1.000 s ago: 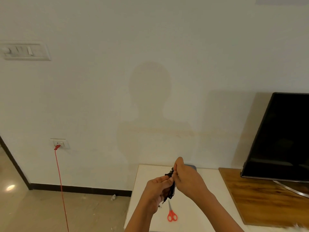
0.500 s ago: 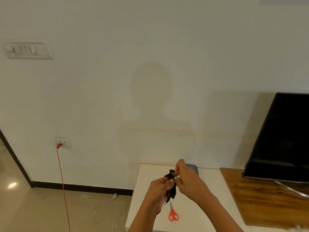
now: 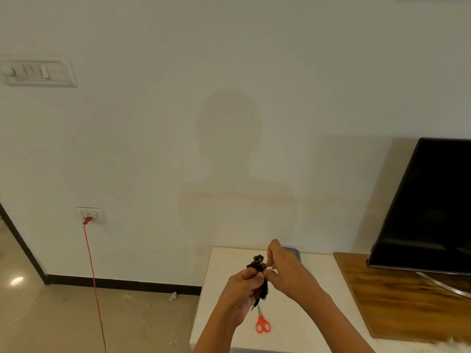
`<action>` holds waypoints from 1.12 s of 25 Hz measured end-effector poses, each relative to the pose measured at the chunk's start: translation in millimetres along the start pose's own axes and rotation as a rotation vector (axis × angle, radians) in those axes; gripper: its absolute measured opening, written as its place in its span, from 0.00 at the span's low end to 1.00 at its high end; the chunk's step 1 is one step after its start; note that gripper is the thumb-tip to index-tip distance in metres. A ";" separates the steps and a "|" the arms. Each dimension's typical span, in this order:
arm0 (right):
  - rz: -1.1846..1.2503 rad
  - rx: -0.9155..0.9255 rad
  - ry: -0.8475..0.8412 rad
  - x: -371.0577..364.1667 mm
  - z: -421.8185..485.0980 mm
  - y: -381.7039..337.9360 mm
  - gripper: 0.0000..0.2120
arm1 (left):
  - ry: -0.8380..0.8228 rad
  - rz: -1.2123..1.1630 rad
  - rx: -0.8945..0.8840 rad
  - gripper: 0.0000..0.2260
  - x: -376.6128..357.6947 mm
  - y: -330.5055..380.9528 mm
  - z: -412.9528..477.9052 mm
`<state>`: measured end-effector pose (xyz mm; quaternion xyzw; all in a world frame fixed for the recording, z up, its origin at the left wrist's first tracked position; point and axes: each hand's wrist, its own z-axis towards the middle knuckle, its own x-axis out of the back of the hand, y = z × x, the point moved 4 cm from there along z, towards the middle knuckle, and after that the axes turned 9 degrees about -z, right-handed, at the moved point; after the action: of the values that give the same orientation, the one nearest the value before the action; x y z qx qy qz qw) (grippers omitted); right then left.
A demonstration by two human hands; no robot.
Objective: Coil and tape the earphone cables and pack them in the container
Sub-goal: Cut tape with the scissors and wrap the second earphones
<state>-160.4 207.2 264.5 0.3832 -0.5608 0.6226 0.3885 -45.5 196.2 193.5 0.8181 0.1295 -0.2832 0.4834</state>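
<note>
Holding: left hand (image 3: 243,289) clenched round the black cable bundle (image 3: 261,281)
Pinching: right hand (image 3: 285,271) nips its top — tape unseen
Risk: loose loops may spring apart — scissors (image 3: 262,323) lie below

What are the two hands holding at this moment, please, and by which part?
The left hand grips the coiled black earphone cable around its middle; the right hand pinches its upper part.

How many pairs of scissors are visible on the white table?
1. The red-handled scissors lie on the white table, near its front, below the two hands. Others may be hidden behind the hands.
</note>
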 end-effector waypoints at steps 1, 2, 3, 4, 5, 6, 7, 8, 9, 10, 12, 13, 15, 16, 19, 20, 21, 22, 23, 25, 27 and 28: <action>0.011 -0.004 -0.008 -0.5 1.2 1.0 0.11 | -0.009 -0.001 0.005 0.06 0.6 0.6 -0.6; 0.022 -0.007 -0.016 -1.5 2.3 1.8 0.11 | -0.016 0.001 0.011 0.06 1.0 1.1 -1.0; 0.029 -0.010 -0.019 -2.1 2.7 2.5 0.12 | -0.022 0.007 0.015 0.06 2.0 1.5 -0.7; 0.037 -0.011 -0.016 -2.8 3.0 3.6 0.12 | -0.026 0.013 0.017 0.06 2.8 2.2 -0.5; 0.054 -0.007 -0.006 -3.7 3.0 5.4 0.13 | -0.026 0.018 0.015 0.07 4.6 2.9 0.5; 0.077 -0.003 0.004 -4.4 2.9 7.6 0.13 | -0.026 0.024 0.009 0.06 6.8 3.8 2.2; 0.101 -0.002 0.005 -5.3 2.9 10.9 0.14 | -0.028 0.031 0.001 0.06 9.3 5.2 4.1; 0.128 -0.004 -0.003 -6.4 2.9 14.5 0.14 | -0.030 0.039 -0.003 0.06 11.3 7.1 5.6; 0.152 -0.008 -0.013 -7.7 3.0 18.8 0.13 | -0.031 0.049 -0.003 0.06 13.5 8.8 6.9; 0.170 -0.012 -0.017 -9.1 3.4 22.8 0.11 | -0.031 0.066 0.001 0.06 15.5 10.7 8.0; 0.201 -0.026 -0.026 -12.1 4.0 29.3 0.05 | -0.012 0.138 0.003 0.06 20.0 14.6 10.7; 0.224 -0.036 -0.037 -14.4 3.7 31.7 0.02 | 0.007 0.181 -0.007 0.06 23.2 15.8 13.4; 0.241 -0.038 -0.034 -21.2 3.3 36.0 0.02 | 0.041 0.273 -0.038 0.06 29.1 16.6 19.6; 0.231 -0.034 -0.028 -24.9 3.5 37.8 0.01 | 0.051 0.313 -0.054 0.05 30.9 16.3 22.6; 0.167 -0.020 -0.013 -36.9 8.5 45.5 0.01 | 0.062 0.336 -0.073 0.05 34.2 9.8 33.1; 0.153 -0.015 -0.004 -42.2 10.4 48.3 0.02 | 0.065 0.323 -0.068 0.06 35.6 6.6 36.7; 0.139 -0.008 0.009 -44.3 10.1 48.6 0.01 | 0.064 0.309 -0.070 0.06 36.6 5.7 36.8; 0.125 -0.005 0.021 -48.0 11.6 51.1 0.01 | 0.061 0.291 -0.069 0.06 37.8 4.2 39.2; 0.100 -0.007 0.027 -52.5 14.1 55.1 0.02 | 0.059 0.269 -0.062 0.06 39.4 1.9 43.7; 0.055 -0.023 0.046 -61.7 19.9 64.6 0.05 | 0.072 0.234 -0.049 0.06 42.2 -1.8 53.1; 0.013 -0.054 0.068 -73.0 26.2 75.3 0.06 | 0.116 0.269 -0.063 0.06 44.7 -6.5 63.5; -0.014 -0.069 0.081 -80.1 29.3 79.8 0.07 | 0.145 0.309 -0.080 0.06 46.4 -9.5 69.4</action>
<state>-199.7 168.2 161.7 0.3479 -0.5631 0.6153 0.4281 -36.2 138.0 133.6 0.8268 0.0479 -0.1405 0.5426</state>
